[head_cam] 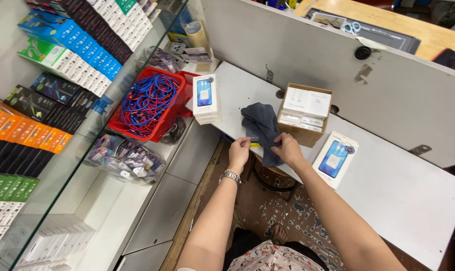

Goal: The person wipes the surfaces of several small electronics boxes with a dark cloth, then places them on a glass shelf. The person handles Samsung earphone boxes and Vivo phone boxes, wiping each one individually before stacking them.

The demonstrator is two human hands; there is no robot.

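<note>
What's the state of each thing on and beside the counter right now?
Left hand: pinching the cloth edge.
Right hand: gripping the cloth.
Grey cloth: crumpled, hanging over the counter edge.
Cardboard box: open, packed with white boxes.
Red basket: full of blue cables.
White box stack: closed, stacked.
Flat white box: closed, lying flat.

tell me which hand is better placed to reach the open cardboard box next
Right, probably. The right hand grips the dark grey cloth just below the cardboard box; the left hand is farther off, across the cloth.
</note>
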